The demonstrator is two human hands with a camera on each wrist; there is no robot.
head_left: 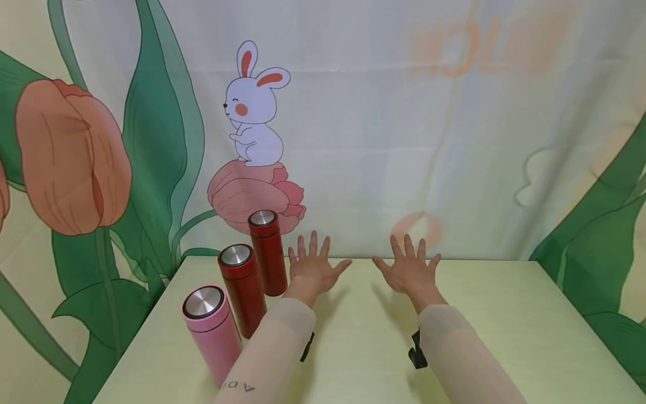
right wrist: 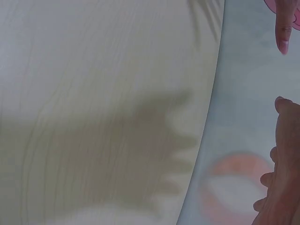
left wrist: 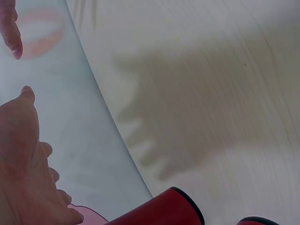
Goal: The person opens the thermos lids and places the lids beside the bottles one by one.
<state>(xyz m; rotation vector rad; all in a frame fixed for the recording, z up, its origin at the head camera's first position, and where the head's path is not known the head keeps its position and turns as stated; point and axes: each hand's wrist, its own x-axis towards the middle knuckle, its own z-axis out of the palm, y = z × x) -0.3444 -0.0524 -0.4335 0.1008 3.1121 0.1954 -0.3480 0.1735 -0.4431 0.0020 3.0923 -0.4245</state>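
Both hands hover over the table with fingers spread, holding nothing. In the head view the left hand (head_left: pixel 313 271) is nearest to a slim dark red thermos (head_left: pixel 270 258), just right of it. A wider red thermos (head_left: pixel 244 294) and a pink thermos (head_left: pixel 214 339) stand upright in a slanting row towards the front left, all with silver-topped lids. The left sleeve overlaps part of the pink one. To the right, the right hand (head_left: pixel 407 271) is apart from any object. In the left wrist view, a red thermos (left wrist: pixel 161 211) shows its lower end at the bottom.
The pale wood-grain table (head_left: pixel 363 336) ends at a printed curtain (head_left: pixel 353 140) with a rabbit and tulips. Black straps (head_left: pixel 418 350) hang at the wrists. Hand shadows fall on the tabletop.
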